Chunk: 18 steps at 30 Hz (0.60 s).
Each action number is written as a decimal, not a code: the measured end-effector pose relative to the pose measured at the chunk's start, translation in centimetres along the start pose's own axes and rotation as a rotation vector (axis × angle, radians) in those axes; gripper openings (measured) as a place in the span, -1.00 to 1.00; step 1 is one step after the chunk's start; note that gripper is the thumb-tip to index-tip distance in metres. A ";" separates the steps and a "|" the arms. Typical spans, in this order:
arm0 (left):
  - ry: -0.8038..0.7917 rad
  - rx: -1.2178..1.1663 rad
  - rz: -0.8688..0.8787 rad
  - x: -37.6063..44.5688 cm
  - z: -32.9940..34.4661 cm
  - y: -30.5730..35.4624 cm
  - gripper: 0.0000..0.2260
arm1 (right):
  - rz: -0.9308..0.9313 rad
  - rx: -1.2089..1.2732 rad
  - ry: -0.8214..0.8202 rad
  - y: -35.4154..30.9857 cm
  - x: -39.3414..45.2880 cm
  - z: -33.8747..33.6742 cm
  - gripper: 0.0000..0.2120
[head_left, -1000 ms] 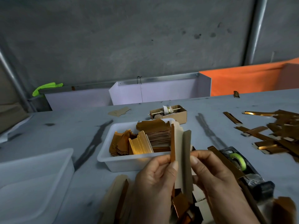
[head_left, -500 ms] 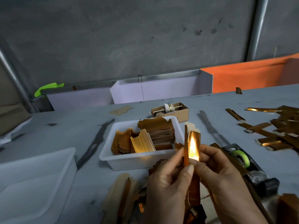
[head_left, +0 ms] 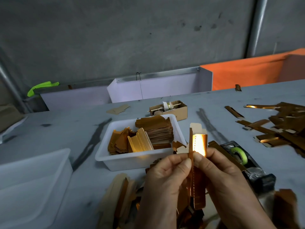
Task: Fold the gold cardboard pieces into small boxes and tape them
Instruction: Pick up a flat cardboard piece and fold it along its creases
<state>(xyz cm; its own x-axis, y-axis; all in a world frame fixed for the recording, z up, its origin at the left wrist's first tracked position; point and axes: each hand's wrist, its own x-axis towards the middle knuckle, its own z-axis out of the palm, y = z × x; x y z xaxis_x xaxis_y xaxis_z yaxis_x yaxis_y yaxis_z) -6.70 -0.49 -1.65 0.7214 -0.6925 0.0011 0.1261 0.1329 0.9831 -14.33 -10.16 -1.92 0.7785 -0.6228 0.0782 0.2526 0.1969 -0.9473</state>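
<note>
A narrow gold cardboard piece (head_left: 198, 142) stands upright between my hands, partly folded, its shiny side catching the light. My left hand (head_left: 166, 180) pinches its left flap with thumb and fingers. My right hand (head_left: 221, 177) pinches its right side. Loose gold pieces (head_left: 122, 194) lie on the table below my hands. A white tray (head_left: 132, 160) behind them holds stacked gold blanks (head_left: 155, 129). A black tape dispenser (head_left: 242, 156) with a green roll sits just right of my right hand.
Folded gold boxes (head_left: 283, 128) are scattered at the right of the grey table (head_left: 57, 129). A large white bin (head_left: 31, 184) stands at the left front. A small brown box (head_left: 170, 109) sits behind the tray. White and orange boards stand along the far edge.
The piece was turned from its pale back to its shiny gold side. Both hands have shifted their pinch lower on it and folded its flaps closer together.
</note>
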 end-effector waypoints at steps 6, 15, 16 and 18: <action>0.088 0.164 0.127 -0.4 0.2 0.7 -0.90 | 0.011 -0.021 0.016 0.3 -0.1 0.1 -0.73; 0.140 0.171 0.130 -0.3 0.1 1.6 -0.98 | 0.039 -0.028 -0.011 -0.7 -0.8 0.6 -0.74; 0.145 0.173 0.131 -0.2 0.1 1.7 -0.98 | 0.049 -0.037 -0.021 -0.9 -0.9 0.6 -0.70; 0.150 0.172 0.128 -0.2 0.1 1.8 -0.98 | 0.056 -0.051 -0.029 -1.1 -0.9 0.6 -0.64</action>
<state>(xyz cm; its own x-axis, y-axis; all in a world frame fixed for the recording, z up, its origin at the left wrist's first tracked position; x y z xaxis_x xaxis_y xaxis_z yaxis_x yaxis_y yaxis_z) -6.67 -0.18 0.14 0.8188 -0.5630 0.1125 -0.0809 0.0809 0.9934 -15.01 -9.37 -0.78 0.8068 -0.5899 0.0329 0.1795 0.1917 -0.9649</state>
